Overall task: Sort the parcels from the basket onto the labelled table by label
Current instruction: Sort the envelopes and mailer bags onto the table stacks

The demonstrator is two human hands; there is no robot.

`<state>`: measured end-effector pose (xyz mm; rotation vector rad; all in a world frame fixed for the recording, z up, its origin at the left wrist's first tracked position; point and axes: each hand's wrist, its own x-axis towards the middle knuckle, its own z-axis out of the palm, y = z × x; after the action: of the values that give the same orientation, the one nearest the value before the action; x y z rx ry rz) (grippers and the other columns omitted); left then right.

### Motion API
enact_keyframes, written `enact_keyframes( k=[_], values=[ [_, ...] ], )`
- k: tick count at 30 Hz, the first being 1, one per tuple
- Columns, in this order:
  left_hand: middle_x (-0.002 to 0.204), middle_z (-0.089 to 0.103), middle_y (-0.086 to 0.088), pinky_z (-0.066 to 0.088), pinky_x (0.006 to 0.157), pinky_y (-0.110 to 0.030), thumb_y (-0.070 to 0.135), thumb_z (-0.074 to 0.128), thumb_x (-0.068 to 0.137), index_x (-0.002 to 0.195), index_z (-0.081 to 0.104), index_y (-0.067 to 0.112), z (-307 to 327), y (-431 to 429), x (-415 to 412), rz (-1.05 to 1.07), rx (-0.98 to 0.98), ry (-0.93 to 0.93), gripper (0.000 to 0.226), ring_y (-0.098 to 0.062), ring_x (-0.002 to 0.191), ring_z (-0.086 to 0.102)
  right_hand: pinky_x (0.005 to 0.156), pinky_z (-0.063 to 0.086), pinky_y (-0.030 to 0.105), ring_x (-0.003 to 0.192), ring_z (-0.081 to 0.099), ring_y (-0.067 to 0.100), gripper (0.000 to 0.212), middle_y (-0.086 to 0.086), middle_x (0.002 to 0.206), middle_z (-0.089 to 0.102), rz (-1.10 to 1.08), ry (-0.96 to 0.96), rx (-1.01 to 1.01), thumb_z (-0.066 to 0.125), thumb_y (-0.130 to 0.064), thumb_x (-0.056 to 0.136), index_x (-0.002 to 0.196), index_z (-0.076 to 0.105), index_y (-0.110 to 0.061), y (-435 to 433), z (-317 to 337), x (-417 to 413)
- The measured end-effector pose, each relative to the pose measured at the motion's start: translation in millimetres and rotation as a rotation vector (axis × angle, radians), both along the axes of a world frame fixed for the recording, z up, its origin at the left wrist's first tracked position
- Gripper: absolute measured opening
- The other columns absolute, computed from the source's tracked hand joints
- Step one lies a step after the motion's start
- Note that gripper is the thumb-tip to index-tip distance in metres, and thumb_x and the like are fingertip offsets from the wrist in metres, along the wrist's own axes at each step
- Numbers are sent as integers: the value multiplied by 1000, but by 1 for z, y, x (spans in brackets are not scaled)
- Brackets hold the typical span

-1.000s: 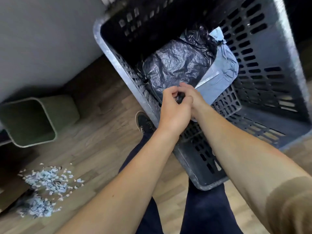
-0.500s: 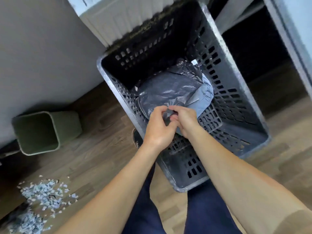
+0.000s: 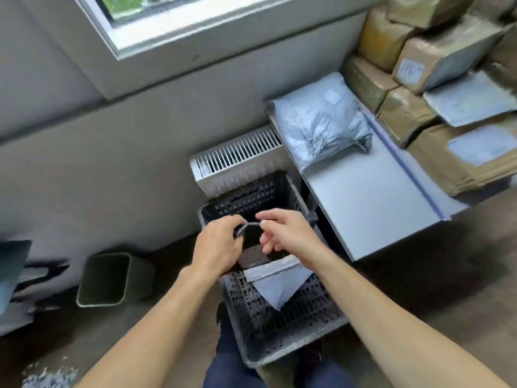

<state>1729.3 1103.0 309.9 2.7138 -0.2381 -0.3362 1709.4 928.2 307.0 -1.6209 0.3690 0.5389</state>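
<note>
Since half a second ago the head view has swung up: table and window now show, and both hands have lifted from down in the basket to above its far end.

Head view only. Left hand (image 3: 216,246) and right hand (image 3: 288,236) hover together over the basket (image 3: 282,357), each pinching one end of a thin curved edge, probably the rim of the dark parcel (image 3: 253,257) that hangs below them. Fingers are curled closed on that edge; the rest of each hand is loose. Grey parcel (image 3: 279,287) lies flat in the basket under the dark one, just near of it.

Step, as judged: lifting the dark parcel out and bringing it up to read. Next move calls for finding its label, then carrying it right to the table (image 3: 372,208), where one grey mailer (image 3: 321,121) already lies at the far end. Brown boxes (image 3: 436,57) are stacked further right.

Hard to tell: motion blur smears the whole frame; no label on the dark parcel is readable; its upper part is hidden behind the hands; table labels cannot be made out. Green bin (image 3: 112,278) stands on the floor at left.
</note>
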Motion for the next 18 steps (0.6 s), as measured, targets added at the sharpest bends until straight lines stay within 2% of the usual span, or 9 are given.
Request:
enact_keyframes(
  k=[2, 4, 6, 7, 9, 11, 13, 15, 18],
  values=[
    [101, 77, 5, 55, 85, -39, 19, 67, 87, 105, 75, 32, 47, 2, 5, -40, -10, 8, 23, -23, 99, 69, 77, 52, 26, 79, 67, 12, 37, -1, 89, 70, 117, -311, -283, 70, -31, 92, 129, 69, -25, -15, 36, 10],
    [94, 76, 5, 55, 83, -35, 18, 69, 88, 101, 76, 31, 95, 3, 8, -100, -14, 38, 20, -19, 92, 69, 104, 45, 29, 113, 57, 11, 67, -3, 120, 62, 328, -566, -471, 78, -48, 81, 142, 59, -31, -30, 69, 21],
    [86, 73, 7, 52, 78, -28, 13, 70, 88, 96, 78, 29, 141, 2, 7, -175, -35, 43, 20, -14, 84, 66, 113, 39, 29, 129, 50, 9, 83, -7, 138, 56, 567, -540, -493, 84, -51, 73, 148, 50, -38, -40, 104, 27],
    [83, 71, 8, 50, 76, -26, 11, 71, 87, 94, 78, 28, 163, 0, 5, -199, -60, 26, 20, -11, 80, 64, 108, 44, 28, 122, 56, 6, 74, -13, 131, 62, 649, -482, -476, 85, -45, 73, 140, 54, -45, -42, 120, 27],
    [84, 72, 9, 52, 77, -25, 9, 72, 87, 94, 78, 26, 202, -4, 2, -196, -139, -35, 19, -8, 80, 65, 87, 53, 30, 93, 66, 3, 34, -19, 97, 70, 711, -484, -467, 79, -32, 77, 102, 66, -51, -41, 141, 22],
    [96, 74, 9, 54, 87, -24, 14, 76, 88, 104, 76, 24, 232, -7, -1, -141, -236, -151, 19, -6, 91, 67, 71, 51, 31, 69, 62, 2, 20, -17, 71, 65, 638, -556, -422, 72, -19, 83, 74, 64, -35, -41, 155, 16],
    [111, 73, 8, 49, 100, -26, 24, 80, 88, 120, 71, 24, 252, -7, -4, -51, -340, -278, 34, -5, 104, 65, 66, 47, 34, 61, 57, 4, 17, -13, 65, 62, 527, -553, -329, 72, -8, 87, 73, 66, -16, -46, 172, 12],
    [130, 66, 10, 42, 111, -26, 37, 81, 87, 137, 59, 28, 263, -3, -5, 65, -412, -361, 56, -3, 121, 58, 70, 55, 34, 71, 68, 10, 3, 0, 78, 73, 430, -515, -214, 74, -6, 88, 89, 73, -3, -60, 190, 9],
    [155, 46, 7, 32, 119, -32, 58, 78, 82, 153, 39, 27, 265, 9, -3, 312, -544, -377, 86, -9, 142, 42, 75, 62, 26, 90, 76, 17, 19, 6, 101, 80, 274, -423, -19, 76, -6, 89, 107, 76, -11, -87, 218, 4]
  ],
)
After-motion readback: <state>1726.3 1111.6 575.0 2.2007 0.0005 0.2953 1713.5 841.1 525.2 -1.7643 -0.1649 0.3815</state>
